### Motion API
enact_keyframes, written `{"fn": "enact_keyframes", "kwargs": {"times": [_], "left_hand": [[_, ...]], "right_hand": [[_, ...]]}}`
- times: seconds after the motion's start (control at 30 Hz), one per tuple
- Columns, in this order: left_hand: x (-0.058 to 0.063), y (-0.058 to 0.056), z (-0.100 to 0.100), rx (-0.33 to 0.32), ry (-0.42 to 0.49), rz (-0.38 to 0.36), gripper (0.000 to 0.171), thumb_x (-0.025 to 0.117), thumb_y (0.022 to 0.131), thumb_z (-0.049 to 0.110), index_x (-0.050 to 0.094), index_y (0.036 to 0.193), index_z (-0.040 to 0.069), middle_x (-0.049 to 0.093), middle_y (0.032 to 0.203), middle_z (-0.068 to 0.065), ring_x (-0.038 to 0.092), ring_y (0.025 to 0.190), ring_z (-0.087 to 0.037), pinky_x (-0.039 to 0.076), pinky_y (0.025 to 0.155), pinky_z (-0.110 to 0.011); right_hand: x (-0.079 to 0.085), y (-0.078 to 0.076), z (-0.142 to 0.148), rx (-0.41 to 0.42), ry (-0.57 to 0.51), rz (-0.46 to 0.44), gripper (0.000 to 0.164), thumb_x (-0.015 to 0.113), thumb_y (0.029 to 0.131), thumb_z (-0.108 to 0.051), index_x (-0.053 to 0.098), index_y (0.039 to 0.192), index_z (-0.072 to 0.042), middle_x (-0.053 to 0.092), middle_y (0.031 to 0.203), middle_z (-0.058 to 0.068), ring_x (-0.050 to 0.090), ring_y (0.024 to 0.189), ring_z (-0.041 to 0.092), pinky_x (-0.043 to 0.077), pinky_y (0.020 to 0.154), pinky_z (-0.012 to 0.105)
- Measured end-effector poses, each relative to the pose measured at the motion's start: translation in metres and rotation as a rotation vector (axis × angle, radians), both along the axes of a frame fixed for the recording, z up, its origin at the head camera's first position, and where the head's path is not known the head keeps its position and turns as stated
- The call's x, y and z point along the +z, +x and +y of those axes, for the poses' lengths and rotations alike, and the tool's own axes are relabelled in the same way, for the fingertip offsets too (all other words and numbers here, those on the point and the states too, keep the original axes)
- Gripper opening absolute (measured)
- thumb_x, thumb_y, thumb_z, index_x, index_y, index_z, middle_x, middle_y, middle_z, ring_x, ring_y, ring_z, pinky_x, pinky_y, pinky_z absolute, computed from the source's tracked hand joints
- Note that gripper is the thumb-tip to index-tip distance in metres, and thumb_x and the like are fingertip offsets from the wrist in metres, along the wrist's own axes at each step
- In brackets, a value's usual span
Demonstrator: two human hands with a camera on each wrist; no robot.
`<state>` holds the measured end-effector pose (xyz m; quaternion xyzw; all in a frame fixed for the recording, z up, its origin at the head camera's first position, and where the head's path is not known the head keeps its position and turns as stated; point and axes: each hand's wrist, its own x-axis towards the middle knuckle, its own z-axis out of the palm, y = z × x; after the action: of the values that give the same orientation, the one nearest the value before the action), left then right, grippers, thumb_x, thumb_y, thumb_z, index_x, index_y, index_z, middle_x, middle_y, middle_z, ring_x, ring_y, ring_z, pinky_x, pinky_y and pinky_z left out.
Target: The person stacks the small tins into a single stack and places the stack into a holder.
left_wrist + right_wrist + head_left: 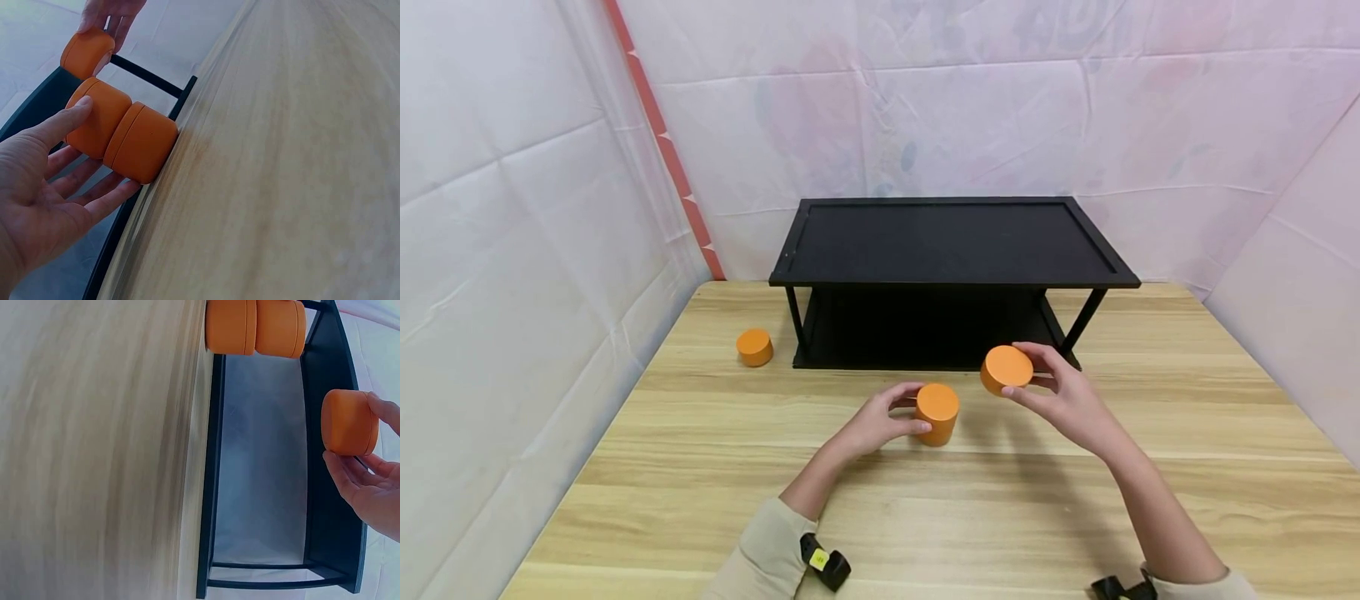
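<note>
Two small orange lidded canisters stand stacked on the table in front of a black rack [925, 242]. My left hand [880, 425] holds the upper canister [103, 119], thumb on one side and fingers on the other; its fingertips also reach the lower canister [147, 147]. To the right of the stack, my right hand [1063, 396] pinches a third orange canister [1006, 369] between thumb and fingers, raised above the table and slightly tilted. In the right wrist view this canister [349, 422] is apart from the stacked pair.
Another orange canister [755, 347] sits on the wooden table [700, 467] left of the rack. The rack has a top board, a dark lower shelf and thin posts. White sheeting [535, 250] hangs at the back and both sides.
</note>
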<state>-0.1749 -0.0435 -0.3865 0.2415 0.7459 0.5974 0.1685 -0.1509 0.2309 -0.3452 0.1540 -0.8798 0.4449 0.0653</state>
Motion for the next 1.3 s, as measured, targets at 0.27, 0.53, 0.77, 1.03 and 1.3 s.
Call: {"fn": "enact_keyframes", "kwargs": {"times": [0.27, 0.53, 0.77, 1.03, 1.3], "left_hand": [[-0.002, -0.001, 0.0, 0.002, 0.003, -0.004, 0.054, 0.068, 0.084, 0.007, 0.044, 0.132, 0.0, 0.049, 0.128, -0.014, 0.044, 0.118, -0.031, 0.036, 0.097, -0.045], [-0.002, -0.002, 0.0, -0.001, -0.004, 0.016, 0.054, 0.067, 0.085, 0.007, 0.044, 0.133, 0.0, 0.049, 0.129, -0.014, 0.044, 0.118, -0.031, 0.037, 0.097, -0.045], [-0.001, -0.002, 0.0, -0.005, -0.003, 0.01, 0.053, 0.067, 0.084, 0.007, 0.044, 0.132, 0.0, 0.049, 0.129, -0.014, 0.044, 0.118, -0.031, 0.036, 0.098, -0.045], [0.0, 0.0, 0.0, -0.004, -0.019, 0.007, 0.053, 0.066, 0.085, 0.007, 0.044, 0.132, 0.0, 0.049, 0.129, -0.014, 0.044, 0.118, -0.031, 0.037, 0.097, -0.045], [-0.026, -0.013, 0.001, -0.008, -0.002, 0.019, 0.054, 0.068, 0.085, 0.011, 0.045, 0.133, 0.004, 0.049, 0.129, -0.011, 0.045, 0.118, -0.028, 0.038, 0.097, -0.043]], "right_hand": [[0.0, 0.0, -0.008, 0.036, -0.03, -0.01, 0.058, 0.071, 0.083, -0.022, 0.043, 0.132, -0.007, 0.052, 0.117, 0.009, 0.051, 0.104, 0.021, 0.046, 0.087, 0.035], [-0.002, -0.002, -0.016, 0.058, -0.039, -0.008, 0.057, 0.071, 0.082, -0.022, 0.044, 0.13, -0.006, 0.053, 0.117, 0.008, 0.051, 0.104, 0.02, 0.045, 0.088, 0.03], [-0.004, -0.002, -0.02, 0.074, -0.039, -0.004, 0.058, 0.072, 0.081, -0.021, 0.044, 0.13, -0.005, 0.052, 0.117, 0.008, 0.051, 0.105, 0.022, 0.045, 0.088, 0.032], [-0.004, -0.001, -0.026, 0.082, -0.038, -0.029, 0.059, 0.072, 0.081, -0.023, 0.044, 0.13, -0.007, 0.052, 0.118, 0.007, 0.051, 0.105, 0.022, 0.044, 0.089, 0.039], [-0.007, -0.001, -0.03, 0.096, -0.041, -0.038, 0.059, 0.072, 0.081, -0.025, 0.045, 0.129, -0.007, 0.053, 0.118, 0.007, 0.052, 0.104, 0.022, 0.045, 0.089, 0.04]]}}
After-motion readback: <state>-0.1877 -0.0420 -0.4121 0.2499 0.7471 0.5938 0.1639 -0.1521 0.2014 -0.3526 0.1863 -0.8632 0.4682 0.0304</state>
